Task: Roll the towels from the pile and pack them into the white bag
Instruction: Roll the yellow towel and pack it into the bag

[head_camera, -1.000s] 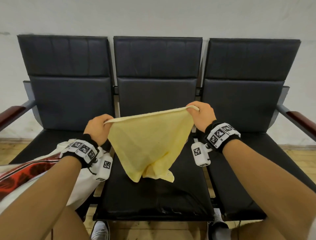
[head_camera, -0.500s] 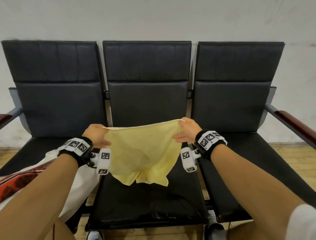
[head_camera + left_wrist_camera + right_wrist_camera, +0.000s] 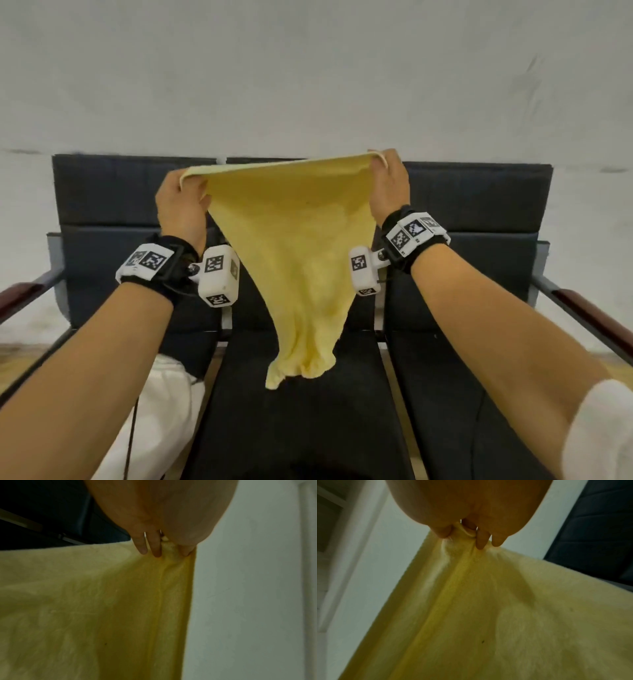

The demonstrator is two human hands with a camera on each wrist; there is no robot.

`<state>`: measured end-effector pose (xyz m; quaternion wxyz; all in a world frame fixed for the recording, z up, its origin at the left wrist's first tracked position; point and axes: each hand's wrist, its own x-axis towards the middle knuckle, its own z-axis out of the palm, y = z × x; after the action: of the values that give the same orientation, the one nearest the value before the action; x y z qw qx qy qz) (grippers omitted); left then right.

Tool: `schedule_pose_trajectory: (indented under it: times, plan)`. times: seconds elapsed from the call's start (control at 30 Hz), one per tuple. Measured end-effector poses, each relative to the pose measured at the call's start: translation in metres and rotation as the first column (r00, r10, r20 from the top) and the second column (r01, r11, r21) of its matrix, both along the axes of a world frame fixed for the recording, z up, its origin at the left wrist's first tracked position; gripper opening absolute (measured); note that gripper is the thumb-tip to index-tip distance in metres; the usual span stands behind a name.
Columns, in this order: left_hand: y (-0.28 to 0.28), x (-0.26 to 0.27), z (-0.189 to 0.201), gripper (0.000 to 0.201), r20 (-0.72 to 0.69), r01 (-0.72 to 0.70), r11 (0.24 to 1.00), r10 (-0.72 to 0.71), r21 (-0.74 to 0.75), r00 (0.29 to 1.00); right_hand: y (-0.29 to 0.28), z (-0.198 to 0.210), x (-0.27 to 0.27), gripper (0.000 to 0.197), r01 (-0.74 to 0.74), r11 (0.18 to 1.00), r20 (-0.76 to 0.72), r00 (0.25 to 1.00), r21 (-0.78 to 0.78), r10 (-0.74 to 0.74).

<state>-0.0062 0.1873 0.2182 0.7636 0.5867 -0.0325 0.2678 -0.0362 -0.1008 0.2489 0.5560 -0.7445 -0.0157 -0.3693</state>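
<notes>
Since half a second earlier we had lifted the yellow towel (image 3: 294,260) higher above the middle seat (image 3: 301,411), left hand (image 3: 180,205) and right hand (image 3: 390,188) each pinching a top corner, apparently shaking it flat; laying it down for rolling came next.

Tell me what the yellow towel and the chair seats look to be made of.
Yellow towel: soft, matte, fuzzy cloth, probably microfibre or terry; it drapes limply and bunches at the bottom. Chair seats: smooth black padded covering with a faint sheen, probably leather or vinyl; which one cannot be told.
</notes>
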Motion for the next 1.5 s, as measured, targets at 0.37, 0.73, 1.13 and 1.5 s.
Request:
schedule_pose_trajectory:
  times: [0.37,0.73,1.13,1.5]
  plan:
    - [0.020,-0.010,-0.120,0.020,-0.326,0.046,0.913,0.098,0.407,0.940,-0.035,-0.132,-0.022,0.027,-0.032,0.977,-0.417,0.907,-0.211,-0.061]
    - [0.058,-0.116,-0.330,0.025,-0.661,0.593,0.355,0.107,0.723,0.742,-0.051,-0.367,-0.146,0.020,-0.396,0.864,-0.838,0.543,-0.310,-0.052]
    - [0.084,-0.179,-0.421,0.031,-0.762,0.722,0.266,0.090,0.639,0.642,-0.050,-0.437,-0.210,0.039,-0.641,0.699,-0.938,0.321,-0.316,-0.130]
    - [0.063,-0.183,-0.417,0.040,-0.645,0.602,0.233,0.318,0.764,0.695,-0.048,-0.447,-0.198,0.032,-0.406,0.802,-0.845,0.490,-0.438,-0.214]
